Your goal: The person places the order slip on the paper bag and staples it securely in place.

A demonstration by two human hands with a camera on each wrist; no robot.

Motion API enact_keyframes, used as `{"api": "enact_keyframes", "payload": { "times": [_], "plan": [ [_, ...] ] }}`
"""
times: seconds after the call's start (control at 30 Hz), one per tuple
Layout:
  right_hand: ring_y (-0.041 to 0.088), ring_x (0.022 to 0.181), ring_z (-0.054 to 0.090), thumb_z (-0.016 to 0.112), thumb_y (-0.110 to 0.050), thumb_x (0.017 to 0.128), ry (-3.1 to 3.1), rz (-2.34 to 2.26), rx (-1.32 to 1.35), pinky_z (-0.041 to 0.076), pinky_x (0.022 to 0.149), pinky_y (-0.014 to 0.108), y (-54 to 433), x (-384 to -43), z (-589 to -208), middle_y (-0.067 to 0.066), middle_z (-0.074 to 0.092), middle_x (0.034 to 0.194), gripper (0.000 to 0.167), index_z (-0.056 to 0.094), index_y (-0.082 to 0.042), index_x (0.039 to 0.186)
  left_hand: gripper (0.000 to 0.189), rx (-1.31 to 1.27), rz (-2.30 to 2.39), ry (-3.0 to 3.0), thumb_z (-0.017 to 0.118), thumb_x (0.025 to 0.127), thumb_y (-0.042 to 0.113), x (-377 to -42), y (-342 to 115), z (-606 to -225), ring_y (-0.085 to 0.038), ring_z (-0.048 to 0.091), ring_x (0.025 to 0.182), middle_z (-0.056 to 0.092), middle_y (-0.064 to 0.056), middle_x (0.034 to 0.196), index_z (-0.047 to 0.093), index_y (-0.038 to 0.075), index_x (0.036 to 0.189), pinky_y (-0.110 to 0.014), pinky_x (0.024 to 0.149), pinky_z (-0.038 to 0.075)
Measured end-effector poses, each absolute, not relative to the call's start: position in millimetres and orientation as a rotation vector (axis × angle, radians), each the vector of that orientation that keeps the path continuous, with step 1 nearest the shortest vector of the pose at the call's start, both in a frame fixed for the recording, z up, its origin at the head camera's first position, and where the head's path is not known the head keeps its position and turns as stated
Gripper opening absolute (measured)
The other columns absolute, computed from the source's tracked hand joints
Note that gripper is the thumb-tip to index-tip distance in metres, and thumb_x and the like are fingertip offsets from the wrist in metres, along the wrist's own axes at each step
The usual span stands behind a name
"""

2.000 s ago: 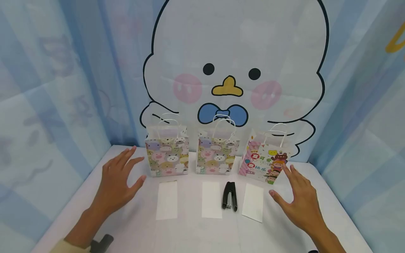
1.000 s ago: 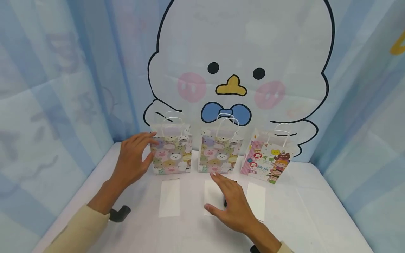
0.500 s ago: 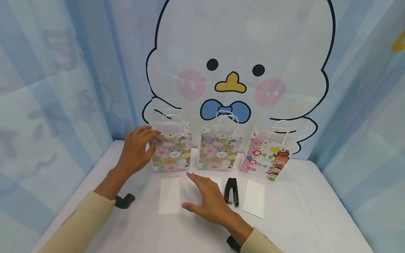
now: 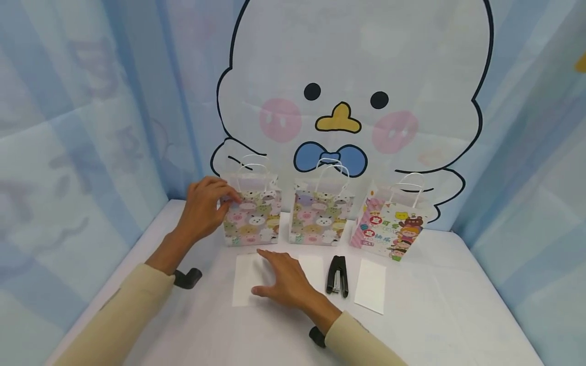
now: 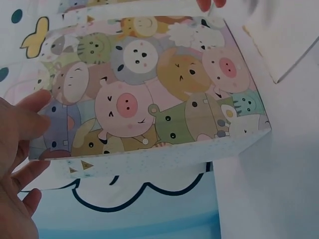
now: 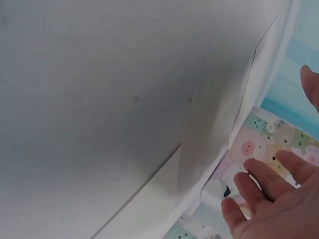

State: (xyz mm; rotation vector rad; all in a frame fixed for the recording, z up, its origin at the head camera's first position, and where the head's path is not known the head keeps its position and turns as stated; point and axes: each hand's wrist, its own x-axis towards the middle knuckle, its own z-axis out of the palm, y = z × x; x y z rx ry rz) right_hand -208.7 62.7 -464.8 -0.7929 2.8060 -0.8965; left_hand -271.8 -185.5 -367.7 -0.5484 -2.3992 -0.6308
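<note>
Upright at the back left is a paper gift bag (image 4: 252, 218) printed with animal faces and fitted with white handles. My left hand (image 4: 206, 206) reaches its upper left edge, with fingertips (image 5: 37, 104) over the printed front and other fingers beside the narrow side panel. Whether they press on it cannot be told. My right hand (image 4: 286, 277), fingers spread and thumb apart, hovers over a white rectangular card (image 4: 244, 284) on the table and covers part of it. Nothing is in its grasp. The right wrist view shows its loosely bent fingers (image 6: 259, 189) in front of a printed bag.
A matching animal-print bag (image 4: 320, 218) stands in the middle, and a pink-and-white cartoon bag (image 4: 389, 229) at right. Before them lie a partly covered white card (image 4: 311, 272), a black stapler (image 4: 337, 277) and another white card (image 4: 370, 285). A cartoon-printed curtain (image 4: 393, 61) closes the back.
My right hand has moved left from beside the cartoon bag, past the stapler, to above the left card. My left hand has moved onto the left bag's upper edge. The bags stay put.
</note>
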Motion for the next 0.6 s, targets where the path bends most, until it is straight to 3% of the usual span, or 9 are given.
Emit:
{"api": "enact_keyframes", "payload": {
  "times": [0.17,0.6],
  "plan": [
    [0.027,0.146,0.05,0.088,-0.043,0.087,2.778,-0.869,-0.781,0.036,0.124,0.055,54,-214,-465,0.001,0.056,0.16,0.088,0.046,-0.023,0.161,0.02,-0.551,-0.621,-2.409,0.075,0.093,-0.002,-275,-186,-366,-0.033,0.059,0.119,0.078,-0.006,0.102,0.084,0.016,0.095,-0.06,0.101,0.039],
    [0.026,0.143,0.051,0.09,-0.034,0.085,2.8,-0.716,-0.738,0.039,0.123,0.05,43,-219,-472,0.001,0.061,0.153,0.081,0.053,-0.022,0.156,0.022,-0.493,-0.68,-2.485,0.072,0.094,-0.004,-277,-185,-366,-0.037,0.054,0.139,0.081,-0.01,0.103,0.085,0.012,0.101,-0.065,0.112,0.037]
  ]
}}
